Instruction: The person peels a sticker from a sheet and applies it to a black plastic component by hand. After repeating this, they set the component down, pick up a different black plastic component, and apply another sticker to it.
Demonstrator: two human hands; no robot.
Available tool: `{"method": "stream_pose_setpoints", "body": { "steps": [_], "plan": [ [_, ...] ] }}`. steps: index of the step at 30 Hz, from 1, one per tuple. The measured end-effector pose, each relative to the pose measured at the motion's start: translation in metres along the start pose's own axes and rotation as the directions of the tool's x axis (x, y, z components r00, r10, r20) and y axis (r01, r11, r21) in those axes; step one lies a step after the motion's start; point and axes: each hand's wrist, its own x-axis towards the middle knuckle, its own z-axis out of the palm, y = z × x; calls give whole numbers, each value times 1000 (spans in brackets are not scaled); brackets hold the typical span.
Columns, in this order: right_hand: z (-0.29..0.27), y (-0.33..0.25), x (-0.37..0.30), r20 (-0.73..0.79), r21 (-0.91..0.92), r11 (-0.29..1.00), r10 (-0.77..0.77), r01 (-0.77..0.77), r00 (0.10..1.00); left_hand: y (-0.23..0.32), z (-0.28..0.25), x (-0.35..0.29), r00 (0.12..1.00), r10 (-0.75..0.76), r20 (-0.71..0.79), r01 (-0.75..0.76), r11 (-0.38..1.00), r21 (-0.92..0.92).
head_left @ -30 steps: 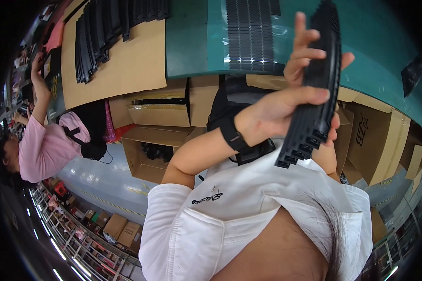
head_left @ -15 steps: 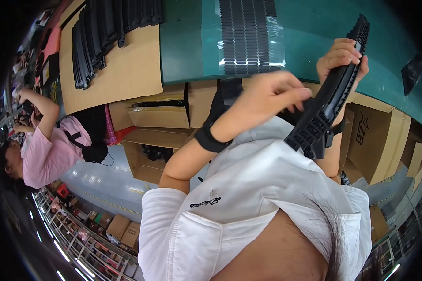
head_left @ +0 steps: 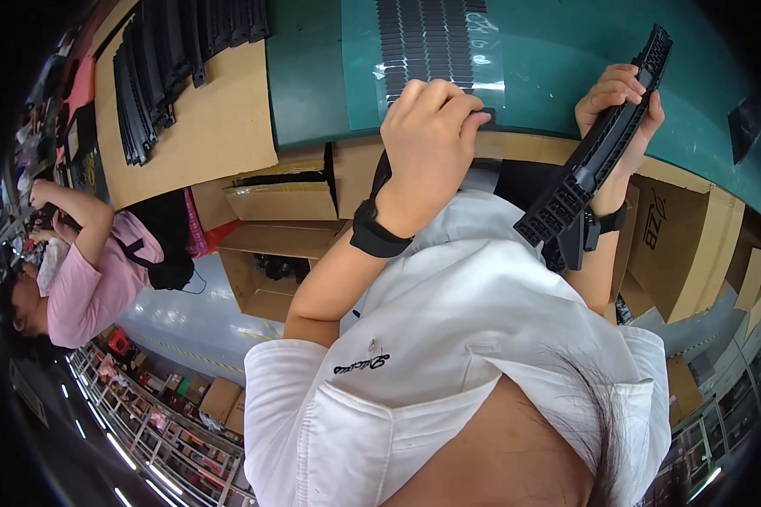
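Note:
My right hand [head_left: 621, 106] grips a long black ribbed plastic part [head_left: 596, 160], which slants from the table edge down toward my apron. The part's lower end is broader, with a grid of slots and a bracket-like piece. Over the near edge of a clear sheet [head_left: 492, 84] is my left hand [head_left: 431, 139], its fingers curled down. That sheet carries columns of narrow dark grey strips [head_left: 427, 46]. A small dark bit shows by the left thumb tip; whatever the fingers pinch is hidden beneath them.
Several long black plastic parts [head_left: 148, 80] lie on a cardboard sheet [head_left: 220, 118] at the left of the green table [head_left: 309, 93]. Cardboard boxes [head_left: 672, 245] stand below the table edge on both sides. A person in pink [head_left: 101, 279] works at far left.
My left hand has moved away from the black part, up and left onto the near edge of the strip sheet. The right hand keeps its hold on the part, nearly in place.

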Motion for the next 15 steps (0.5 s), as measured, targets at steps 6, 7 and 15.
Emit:
{"method": "stream_pose_setpoints", "body": {
  "steps": [6, 7, 15],
  "plan": [
    [0, 3, 5, -16, 18, 1000, 24, -24, 1000, 3, 12, -2, 997, -35, -67, 40, 997, 67],
    [0, 2, 5, -20, 19, 1000, 25, -24, 1000, 4, 14, -3, 997, -39, -65, 43, 997, 68],
    [-4, -1, 7, -9, 25, 998, 50, -49, 999, 1, 19, -12, 991, 3, -136, 9, 996, 85]
  ]
}}
